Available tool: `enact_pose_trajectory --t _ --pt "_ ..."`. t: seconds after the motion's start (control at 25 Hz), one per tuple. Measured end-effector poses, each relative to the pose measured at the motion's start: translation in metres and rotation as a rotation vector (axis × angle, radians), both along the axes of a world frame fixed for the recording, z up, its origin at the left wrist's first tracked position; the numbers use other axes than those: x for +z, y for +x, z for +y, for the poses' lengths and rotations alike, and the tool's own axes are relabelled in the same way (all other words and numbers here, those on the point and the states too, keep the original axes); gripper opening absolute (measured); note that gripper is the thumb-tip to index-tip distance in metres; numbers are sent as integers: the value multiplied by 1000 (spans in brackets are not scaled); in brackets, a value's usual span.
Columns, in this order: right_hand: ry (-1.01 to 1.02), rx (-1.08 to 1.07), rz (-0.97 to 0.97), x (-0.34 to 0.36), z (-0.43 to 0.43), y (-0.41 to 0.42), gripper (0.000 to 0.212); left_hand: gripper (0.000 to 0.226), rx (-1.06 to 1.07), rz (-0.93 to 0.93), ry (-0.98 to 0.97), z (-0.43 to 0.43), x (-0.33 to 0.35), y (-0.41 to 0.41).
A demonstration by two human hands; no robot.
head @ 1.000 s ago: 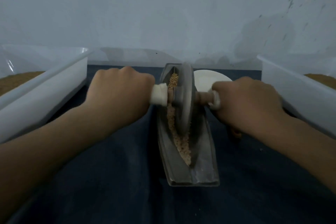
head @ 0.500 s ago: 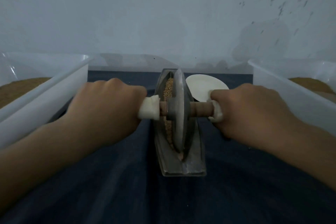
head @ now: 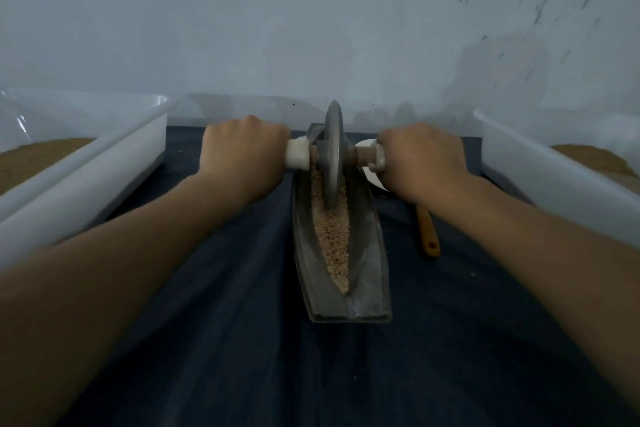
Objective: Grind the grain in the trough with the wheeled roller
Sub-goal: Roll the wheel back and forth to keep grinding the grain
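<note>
Behind, pale wall [head: 311, 28]; below, dark cloth [head: 242, 340]. The trough [head: 367, 288] runs 6 to 12, grain [head: 334, 239] in its groove, seemingly part-crushed. The wheeled roller [head: 333, 156] stands near 12; left hand [head: 242, 152] and right hand [head: 420, 159] grip its axle ends, likely balancing pressure.

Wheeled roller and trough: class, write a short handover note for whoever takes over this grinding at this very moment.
Left hand grips the roller by its left handle; right hand grips the right one.
Roller stands upright at the far end of the trough, wheel on the grain.
A wooden-handled tool lies on the dark cloth right of the trough.
Done: grain spread along the groove, looking partly broken.
Left: roll back toward the near end, repeat until fine.
</note>
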State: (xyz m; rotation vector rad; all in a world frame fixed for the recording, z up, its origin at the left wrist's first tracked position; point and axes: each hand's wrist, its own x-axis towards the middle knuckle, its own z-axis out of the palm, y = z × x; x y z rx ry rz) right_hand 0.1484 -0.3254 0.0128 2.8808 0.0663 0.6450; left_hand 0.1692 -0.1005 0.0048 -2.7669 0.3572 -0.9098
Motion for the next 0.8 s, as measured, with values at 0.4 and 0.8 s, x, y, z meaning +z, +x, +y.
enact_pose_trajectory --t 0.4,0.8 --pt "-130 142 -165 -3 -11 -76 32 19 -80 24 85 31 -8 -59" --pt "-24 65 -20 1 -1 -37 22 14 -39 39 -23 12 -7 -31"
